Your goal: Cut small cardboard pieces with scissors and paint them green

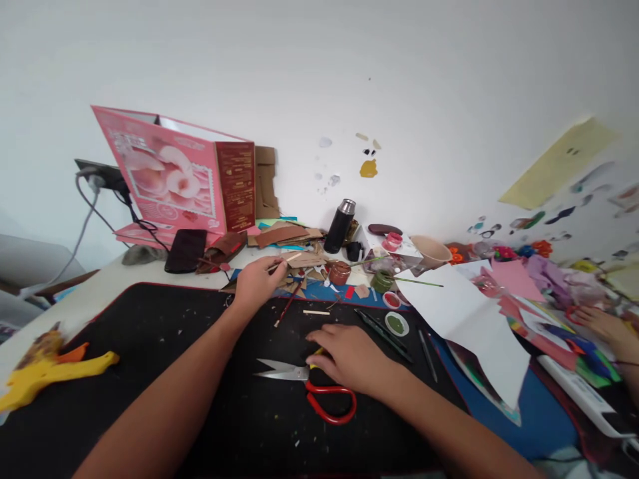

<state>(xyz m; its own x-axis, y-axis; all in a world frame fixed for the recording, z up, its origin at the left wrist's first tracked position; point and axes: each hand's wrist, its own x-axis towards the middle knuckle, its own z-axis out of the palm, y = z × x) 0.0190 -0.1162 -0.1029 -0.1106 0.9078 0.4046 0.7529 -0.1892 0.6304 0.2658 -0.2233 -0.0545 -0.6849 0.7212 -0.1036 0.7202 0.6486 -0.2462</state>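
My left hand (258, 281) is closed in a pinch near the scrap pile, with a thin pale wooden stick (294, 257) showing at its fingertips. My right hand (352, 356) curls over the upper handle of the scissors (285, 374). Their blades lie apart on the black mat, pointing left, and the red lower handle loop is uncovered. A yellow bit shows between thumb and fingers; the rest of that handle is hidden. Just beyond my right hand lies another short pale stick (316, 312). A dark red paintbrush (288, 305) rests between my hands.
Cardboard scraps (282, 234), a black bottle (341, 226), a brown paint jar (339, 272) and a green paint jar (382, 281) line the back. A pink box (172, 176) stands left, near a yellow cut-out (54, 376). White paper (462, 313) lies right; another person's hand (599, 324) is beyond.
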